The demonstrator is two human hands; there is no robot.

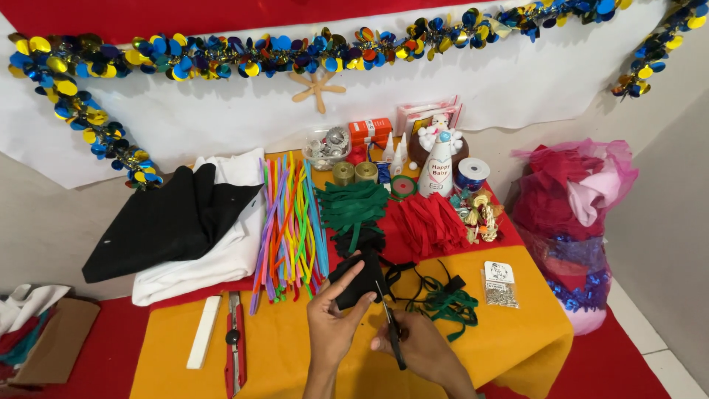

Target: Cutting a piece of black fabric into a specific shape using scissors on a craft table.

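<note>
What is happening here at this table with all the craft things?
A person is cutting a piece of black felt over a yellow table. The left hand holds the felt up, and the right hand works a pair of scissors at its lower edge. Black and green strips lie just beside the hands. Farther back are coloured pipe cleaners, folded black and white cloth, and a red cutter knife on the left.
</note>
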